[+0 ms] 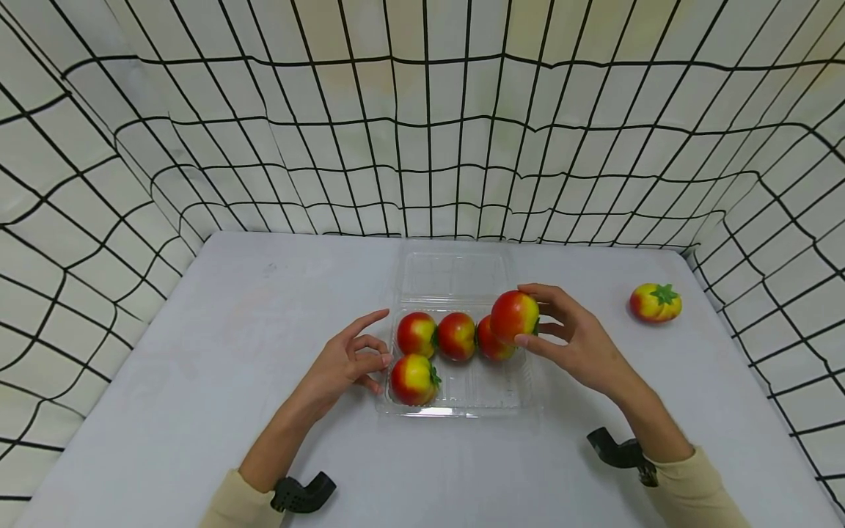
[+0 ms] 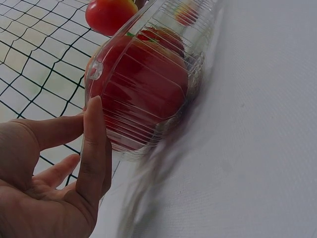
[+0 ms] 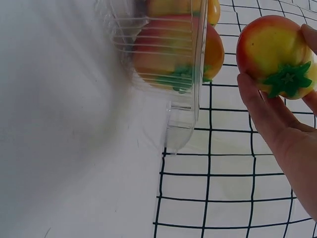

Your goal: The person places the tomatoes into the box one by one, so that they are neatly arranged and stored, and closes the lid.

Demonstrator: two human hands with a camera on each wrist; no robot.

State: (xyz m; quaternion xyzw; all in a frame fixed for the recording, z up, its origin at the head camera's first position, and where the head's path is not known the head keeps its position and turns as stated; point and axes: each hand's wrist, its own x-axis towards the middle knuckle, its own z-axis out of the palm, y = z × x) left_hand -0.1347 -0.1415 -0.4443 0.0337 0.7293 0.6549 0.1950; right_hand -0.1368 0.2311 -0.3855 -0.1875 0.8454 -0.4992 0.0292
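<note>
My right hand [image 1: 577,341] holds a red-and-yellow tomato [image 1: 513,315] with a green leafy top, thumb on one side and fingers on the other. That tomato is raised over the right side of a clear plastic clamshell container [image 1: 475,389], partly covering another tomato [image 1: 491,343]. Two more tomatoes, one at the back left [image 1: 416,334] and one in the middle [image 1: 457,336], share its back row. A further tomato [image 1: 414,380] sits front left. At the container's left rim is my left hand [image 1: 353,359], its loosely spread fingertips [image 2: 93,106] against the edge.
One more tomato [image 1: 656,303] lies on the white table [image 1: 264,315] at the far right. The container's lid [image 1: 455,273] is folded back behind its base. Black netting [image 1: 429,147] over pale walls encloses the back and both sides.
</note>
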